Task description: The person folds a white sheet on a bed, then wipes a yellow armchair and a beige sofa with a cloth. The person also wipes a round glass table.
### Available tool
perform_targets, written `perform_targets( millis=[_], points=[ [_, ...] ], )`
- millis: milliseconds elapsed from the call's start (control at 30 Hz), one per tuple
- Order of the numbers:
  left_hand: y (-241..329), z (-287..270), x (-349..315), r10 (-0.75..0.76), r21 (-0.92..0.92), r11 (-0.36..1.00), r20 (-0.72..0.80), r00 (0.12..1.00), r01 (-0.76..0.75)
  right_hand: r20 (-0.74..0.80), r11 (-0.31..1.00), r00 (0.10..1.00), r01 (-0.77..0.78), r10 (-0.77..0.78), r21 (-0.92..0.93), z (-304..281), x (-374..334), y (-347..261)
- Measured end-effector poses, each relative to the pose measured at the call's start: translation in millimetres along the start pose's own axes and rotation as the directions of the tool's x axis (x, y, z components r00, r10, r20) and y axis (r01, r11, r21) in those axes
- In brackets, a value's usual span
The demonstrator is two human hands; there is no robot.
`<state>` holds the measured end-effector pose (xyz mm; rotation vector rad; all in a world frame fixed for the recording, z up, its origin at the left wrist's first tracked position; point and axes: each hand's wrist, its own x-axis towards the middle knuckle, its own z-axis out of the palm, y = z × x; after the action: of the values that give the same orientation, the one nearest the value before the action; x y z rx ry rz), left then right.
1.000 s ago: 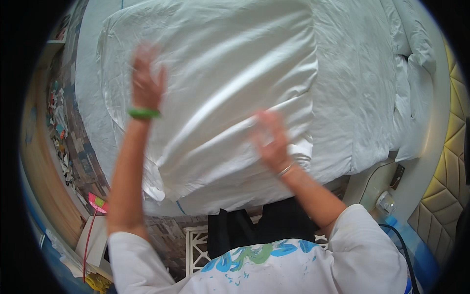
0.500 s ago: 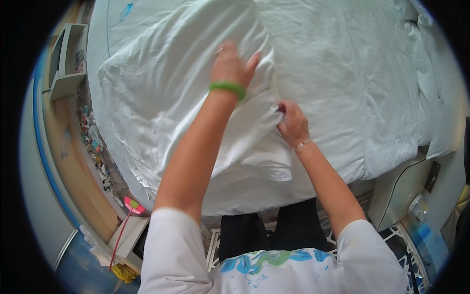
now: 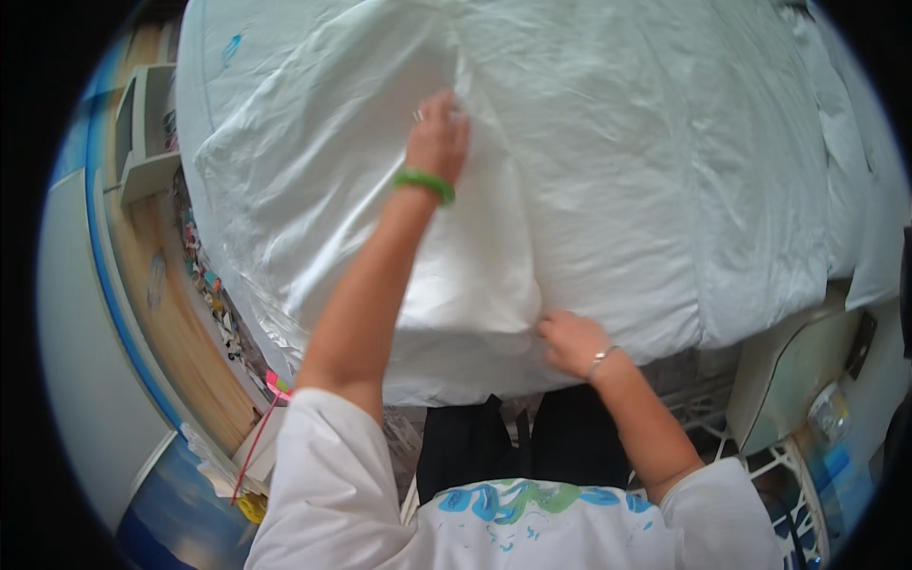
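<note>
A white, silky quilt (image 3: 313,180) lies as a folded layer over the left half of a bed, its right edge running down toward me. My left hand (image 3: 439,138), with a green bangle above it, is closed at that edge, fingers curled on the cloth. Lower down, near the front of the bed, my right hand (image 3: 575,344) pinches the quilt's near corner; its fingertips are partly hidden. More white bedding (image 3: 608,190) spreads out under and to the right of the fold, softly wrinkled.
A pale open cabinet (image 3: 147,133) stands by the bed's left side, with small clutter (image 3: 223,318) along the floor there. A red stick with a pink end (image 3: 275,388) leans at lower left. At lower right is a pale panel (image 3: 784,380) beside white lattice metalwork (image 3: 803,494).
My right hand has come down toward me with the quilt's corner, drawing the edge straighter. My left hand, spread before, has curled closed and sits slightly lower. The fold looks smoother.
</note>
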<state>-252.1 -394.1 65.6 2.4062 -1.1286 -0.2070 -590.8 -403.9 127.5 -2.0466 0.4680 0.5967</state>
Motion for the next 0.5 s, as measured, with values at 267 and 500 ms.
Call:
perform_targets(
  millis=[267,500],
  points=[
    [-18.2,-41.3,-244.6,-0.444,0.219,0.878,0.043,0.895,0.425,-0.362,0.730,0.658,0.447,-0.660,-0.517,-74.3,169.1,-120.6],
    [-79.8,-92.9,-194.5,-0.248,0.143,0.956,-0.071,0.966,0.256,-0.762,0.719,0.631,-0.463,-0.143,-0.518,-143.6,309.2,-29.6]
  ],
)
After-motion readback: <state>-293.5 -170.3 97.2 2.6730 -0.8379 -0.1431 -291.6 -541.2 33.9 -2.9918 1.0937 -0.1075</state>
